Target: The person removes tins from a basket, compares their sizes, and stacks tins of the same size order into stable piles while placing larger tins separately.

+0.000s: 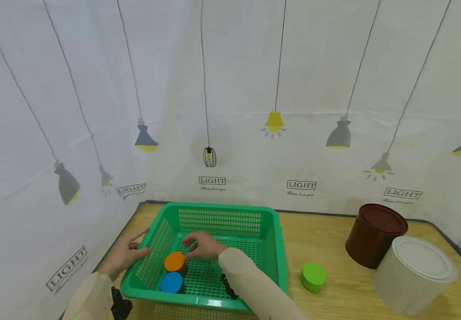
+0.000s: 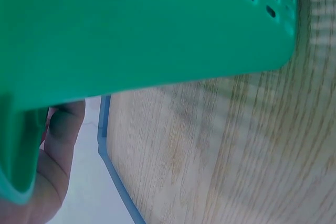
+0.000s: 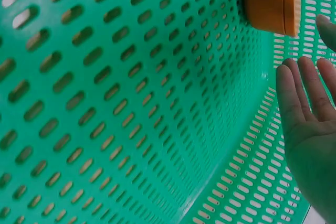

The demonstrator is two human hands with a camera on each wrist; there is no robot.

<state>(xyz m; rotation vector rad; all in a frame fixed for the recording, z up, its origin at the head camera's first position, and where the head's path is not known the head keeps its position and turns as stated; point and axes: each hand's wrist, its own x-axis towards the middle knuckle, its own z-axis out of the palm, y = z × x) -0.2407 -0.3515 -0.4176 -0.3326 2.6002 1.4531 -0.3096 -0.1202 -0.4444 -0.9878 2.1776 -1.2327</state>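
A green plastic basket (image 1: 230, 209) with slotted walls stands on the table. My left hand (image 1: 124, 253) grips its left rim; in the left wrist view the fingers (image 2: 63, 129) curl up beneath that rim. Inside the basket, toward the left, sit an orange round container (image 1: 174, 261) and a blue one (image 1: 172, 282) side by side. My right hand (image 1: 203, 246) is over the basket floor, right beside the orange container, its fingers loosely bent and holding nothing. The right wrist view shows this hand (image 3: 315, 124) with extended fingers, apart from the orange container (image 3: 270, 3).
To the right of the basket a light green round container (image 1: 313, 276) sits on the wooden table (image 1: 306, 235). Farther right stand a dark red can (image 1: 370, 240) and a white tub (image 1: 410, 275) close together. A white sheet printed with lamps (image 1: 238, 89) hangs behind the table.
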